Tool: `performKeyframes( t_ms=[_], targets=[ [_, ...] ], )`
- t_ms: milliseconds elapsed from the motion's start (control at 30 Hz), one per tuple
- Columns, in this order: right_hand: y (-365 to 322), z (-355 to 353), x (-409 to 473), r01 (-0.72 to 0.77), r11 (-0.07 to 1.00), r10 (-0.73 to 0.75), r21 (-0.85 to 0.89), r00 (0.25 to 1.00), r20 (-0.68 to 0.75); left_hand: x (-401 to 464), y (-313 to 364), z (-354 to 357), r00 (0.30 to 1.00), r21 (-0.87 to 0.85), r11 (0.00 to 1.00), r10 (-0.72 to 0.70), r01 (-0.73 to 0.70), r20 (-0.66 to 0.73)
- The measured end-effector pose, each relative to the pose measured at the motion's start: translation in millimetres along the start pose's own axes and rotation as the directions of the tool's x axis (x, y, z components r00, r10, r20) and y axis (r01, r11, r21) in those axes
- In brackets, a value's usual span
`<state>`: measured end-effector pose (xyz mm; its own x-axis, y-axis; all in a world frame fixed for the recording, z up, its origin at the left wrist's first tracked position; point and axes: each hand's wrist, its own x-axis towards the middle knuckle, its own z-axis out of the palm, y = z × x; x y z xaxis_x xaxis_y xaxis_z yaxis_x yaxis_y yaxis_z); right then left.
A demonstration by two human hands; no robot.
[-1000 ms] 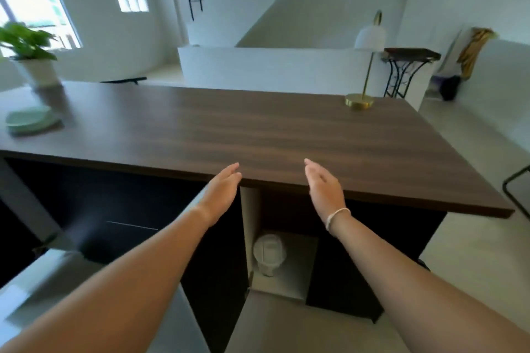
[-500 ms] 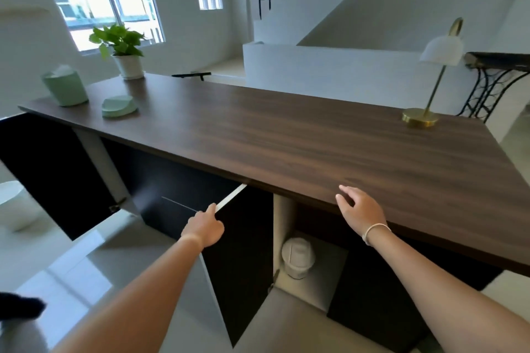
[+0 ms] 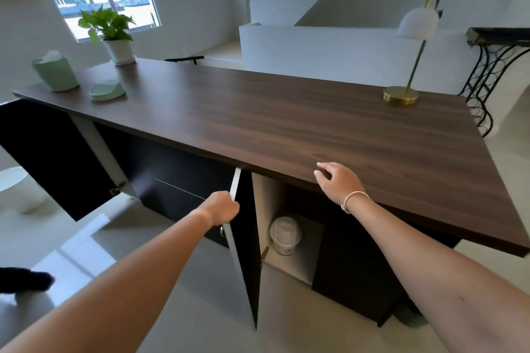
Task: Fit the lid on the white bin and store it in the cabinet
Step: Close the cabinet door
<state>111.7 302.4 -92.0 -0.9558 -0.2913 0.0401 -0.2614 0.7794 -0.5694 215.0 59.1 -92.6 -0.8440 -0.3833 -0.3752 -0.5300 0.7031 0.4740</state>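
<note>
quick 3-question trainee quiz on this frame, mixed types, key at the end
1. True or false: the white bin sits inside the open cabinet with its lid on.
2. What does the left hand hold? A) lamp B) cabinet door edge C) green lid
3. Fill in: the right hand rests on the edge of the ____.

Key: 1 true; 2 B, its grip is on the cabinet door; 3 countertop.
</note>
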Motion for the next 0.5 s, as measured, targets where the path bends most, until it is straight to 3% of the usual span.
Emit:
performKeyframes(
  t_ms=[200, 367, 500],
  targets=[
    [43, -30, -8, -0.096, 0.995, 0.094, -0.025, 0.994, -0.052, -3, 54, 33, 0.997, -0.217, 0.976, 0.018, -0.001, 0.077],
    [66, -48, -16, -0.164, 0.986, 0.164, 0.003, 0.982, -0.093, 0, 93, 38, 0.968, -0.2, 0.958, 0.229, -0.205, 0.105],
    [70, -52, -16, -0.192, 0.981, 0.19, -0.011, 0.976, -0.101, 12, 115, 28, 0.929, -0.3, 0.894, 0.366, -0.333, 0.06]
  ],
)
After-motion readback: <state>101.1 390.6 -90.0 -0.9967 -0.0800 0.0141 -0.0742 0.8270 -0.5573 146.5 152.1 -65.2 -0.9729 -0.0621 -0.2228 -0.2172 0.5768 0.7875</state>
